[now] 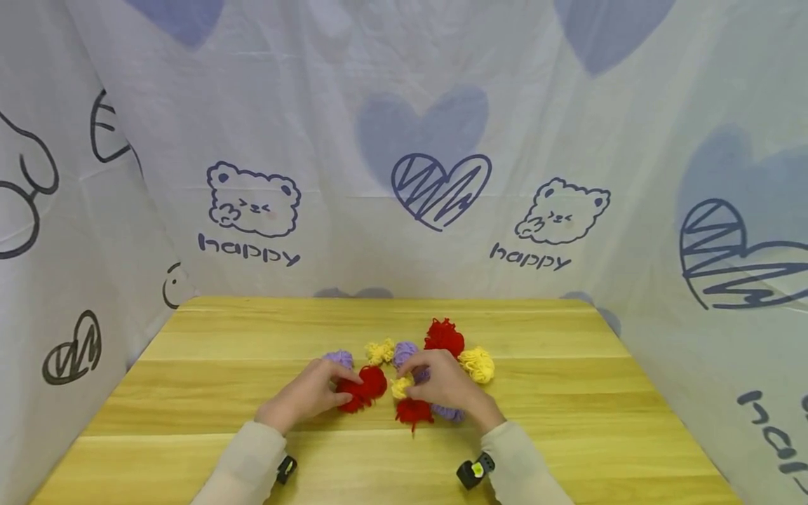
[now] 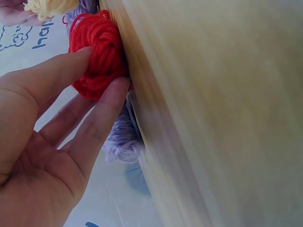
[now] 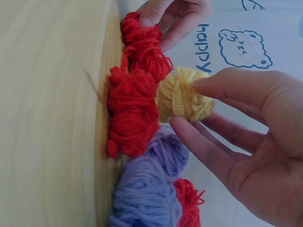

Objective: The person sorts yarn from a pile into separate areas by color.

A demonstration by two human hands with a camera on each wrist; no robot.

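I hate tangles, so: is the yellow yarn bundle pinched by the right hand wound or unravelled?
Wound: the right wrist view shows strands wrapped round the yellow bundle.

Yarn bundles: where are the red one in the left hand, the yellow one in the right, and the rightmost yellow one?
Held red yarn (image 2: 106, 47): left wrist view, middle of its coiled loops.
Held yellow yarn (image 3: 180, 98): right wrist view, its wound middle.
Rightmost yellow yarn (image 1: 477, 365): head view, its middle.
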